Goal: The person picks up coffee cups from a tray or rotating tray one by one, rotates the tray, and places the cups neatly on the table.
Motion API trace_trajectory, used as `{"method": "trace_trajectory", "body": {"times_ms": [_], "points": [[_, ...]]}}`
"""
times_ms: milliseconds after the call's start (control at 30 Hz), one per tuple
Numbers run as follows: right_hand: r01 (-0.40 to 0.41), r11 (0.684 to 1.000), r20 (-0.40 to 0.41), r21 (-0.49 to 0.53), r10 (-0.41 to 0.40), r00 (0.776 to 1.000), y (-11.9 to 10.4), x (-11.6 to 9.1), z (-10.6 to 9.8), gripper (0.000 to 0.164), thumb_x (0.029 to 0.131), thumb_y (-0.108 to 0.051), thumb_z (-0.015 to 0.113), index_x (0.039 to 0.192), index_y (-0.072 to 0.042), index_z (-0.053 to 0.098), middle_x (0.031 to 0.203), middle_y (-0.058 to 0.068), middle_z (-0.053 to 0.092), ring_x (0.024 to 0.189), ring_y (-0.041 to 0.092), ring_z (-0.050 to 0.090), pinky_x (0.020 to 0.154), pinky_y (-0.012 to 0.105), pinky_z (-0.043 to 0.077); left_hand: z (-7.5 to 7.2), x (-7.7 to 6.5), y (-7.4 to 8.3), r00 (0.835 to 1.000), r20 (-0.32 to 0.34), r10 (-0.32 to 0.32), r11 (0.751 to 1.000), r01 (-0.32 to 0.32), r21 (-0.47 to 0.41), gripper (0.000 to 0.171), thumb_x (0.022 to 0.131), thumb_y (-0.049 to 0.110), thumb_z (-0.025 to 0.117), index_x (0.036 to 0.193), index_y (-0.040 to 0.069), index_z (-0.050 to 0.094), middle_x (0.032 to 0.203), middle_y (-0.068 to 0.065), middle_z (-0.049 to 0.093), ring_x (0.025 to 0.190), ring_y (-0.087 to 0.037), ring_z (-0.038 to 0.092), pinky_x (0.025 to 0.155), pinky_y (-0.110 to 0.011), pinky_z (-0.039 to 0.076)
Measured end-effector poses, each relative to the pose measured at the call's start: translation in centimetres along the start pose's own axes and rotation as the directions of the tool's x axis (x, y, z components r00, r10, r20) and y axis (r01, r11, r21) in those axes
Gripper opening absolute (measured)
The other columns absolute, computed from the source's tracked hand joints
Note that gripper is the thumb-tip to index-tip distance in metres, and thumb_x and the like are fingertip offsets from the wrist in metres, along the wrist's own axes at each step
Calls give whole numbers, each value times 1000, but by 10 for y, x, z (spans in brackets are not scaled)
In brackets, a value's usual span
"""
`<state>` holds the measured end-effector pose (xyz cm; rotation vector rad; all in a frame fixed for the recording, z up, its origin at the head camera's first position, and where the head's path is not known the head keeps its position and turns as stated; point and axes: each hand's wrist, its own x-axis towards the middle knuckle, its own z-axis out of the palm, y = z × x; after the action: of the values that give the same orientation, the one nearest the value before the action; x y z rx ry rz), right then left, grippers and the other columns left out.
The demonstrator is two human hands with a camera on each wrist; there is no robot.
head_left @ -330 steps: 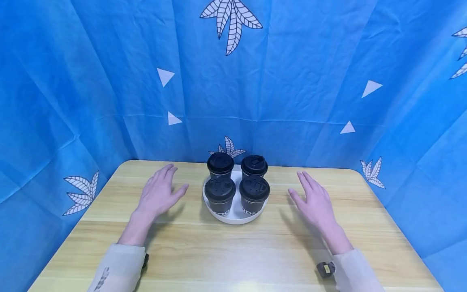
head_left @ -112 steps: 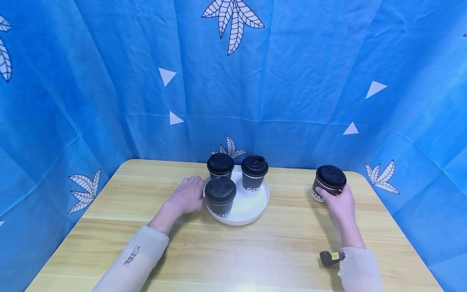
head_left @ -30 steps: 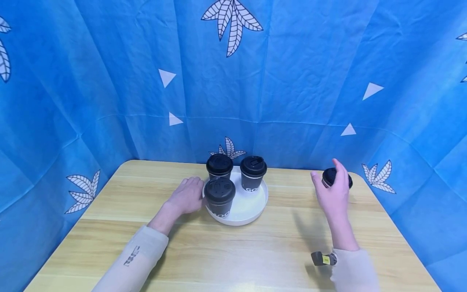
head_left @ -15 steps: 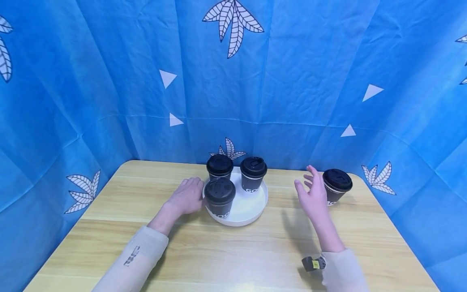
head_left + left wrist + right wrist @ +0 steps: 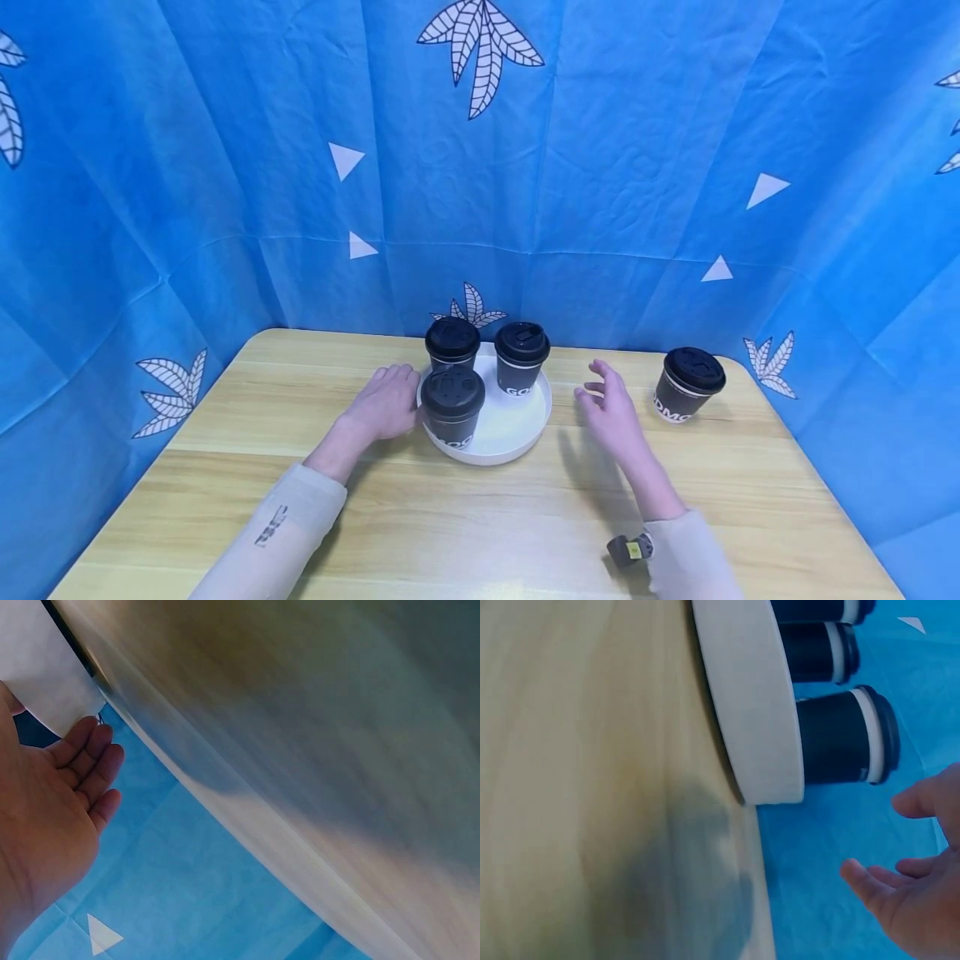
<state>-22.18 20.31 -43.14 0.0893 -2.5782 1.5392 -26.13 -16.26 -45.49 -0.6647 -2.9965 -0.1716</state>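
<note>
At the left side of a round white tray (image 5: 512, 427), my left hand (image 5: 386, 403) holds the rim; in the left wrist view its curled fingers (image 5: 86, 754) meet the tray wall (image 5: 56, 682). Three black lidded paper coffee cups stand upright on the tray: a front-left cup (image 5: 452, 408), a back-left cup (image 5: 452, 340) and a back-right cup (image 5: 521, 358). Between tray and table's right side, my right hand (image 5: 613, 421) hovers with loosely bent fingers, holding nothing. Another coffee cup (image 5: 686, 387) stands upright on the table to its right.
The pale wooden table (image 5: 480, 525) has rounded far corners. A blue patterned curtain (image 5: 622, 167) encloses its back and sides. A small dark camera (image 5: 628, 550) sits at my right cuff.
The front-right cup was carried off the tray to the table's right by my right hand and let go. That hand has since moved left toward the tray. My left hand stays at the rim.
</note>
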Motion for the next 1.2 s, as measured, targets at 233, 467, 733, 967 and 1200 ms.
{"method": "trace_trajectory", "body": {"times_ms": [233,467,733,967,1200], "points": [[-35,999,92,-40,38,995,6,0,16,66,103,-10,55,159,6,24,161,24,35,135,43,53,109,51,48,-1,0,0,1000,-5,7,1000,-7,9,40,94,36,65,113,1,60,104,-9,56,101,-29,51,94,-46,44],[-56,998,165,-41,62,984,8,-2,30,65,104,-11,56,158,8,26,159,26,39,135,44,54,109,52,48,-3,2,-1,1000,-8,12,1000,-12,10,37,94,35,66,110,2,60,102,-9,55,100,-29,51,94,-46,44],[-93,994,206,-64,104,973,4,-3,39,62,103,-11,58,155,12,32,156,32,40,136,45,53,110,52,46,-7,3,-1,999,32,-6,997,9,-71,35,93,30,68,112,2,60,105,-9,57,103,-29,52,98,-48,44],[-108,990,210,-92,125,970,5,-3,42,60,102,-11,60,154,8,38,150,31,50,130,43,59,107,52,50,-5,4,-3,996,55,-67,977,77,-197,23,92,21,67,107,5,61,103,-7,57,100,-28,52,95,-47,43],[-126,990,206,-64,137,969,6,-7,44,63,101,-12,62,155,9,36,153,30,47,130,43,59,107,51,50,-6,5,-4,988,68,-140,877,156,-455,32,96,16,59,119,-6,60,114,-20,62,112,-39,58,103,-57,45]]}}
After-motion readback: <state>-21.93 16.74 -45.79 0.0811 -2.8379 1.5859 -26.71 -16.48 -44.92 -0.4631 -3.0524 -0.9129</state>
